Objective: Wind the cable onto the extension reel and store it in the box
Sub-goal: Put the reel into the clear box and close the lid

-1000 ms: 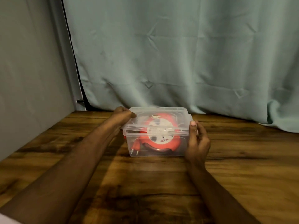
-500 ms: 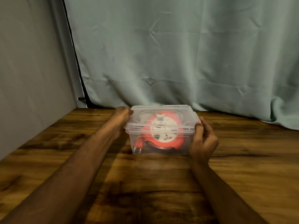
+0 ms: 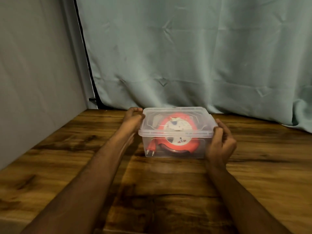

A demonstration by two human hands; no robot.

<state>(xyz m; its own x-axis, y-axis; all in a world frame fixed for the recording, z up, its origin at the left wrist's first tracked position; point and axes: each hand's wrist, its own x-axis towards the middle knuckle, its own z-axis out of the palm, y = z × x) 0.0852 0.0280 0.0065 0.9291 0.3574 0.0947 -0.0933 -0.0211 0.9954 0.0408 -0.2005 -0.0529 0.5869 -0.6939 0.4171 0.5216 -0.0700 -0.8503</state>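
Wood table, curtain behind: the lidded box with the reel inside sits between both hands, left hand and right hand curled on its short ends.

Red reel — clear box

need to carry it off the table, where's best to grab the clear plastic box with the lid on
Take the clear lidded plastic box by its two short ends, one hand from each side, fingers hooked under the protruding lid rim. The walls are smooth and taper downward, so the rim likely gives the surest grip. The left hand and right hand already flank those ends.
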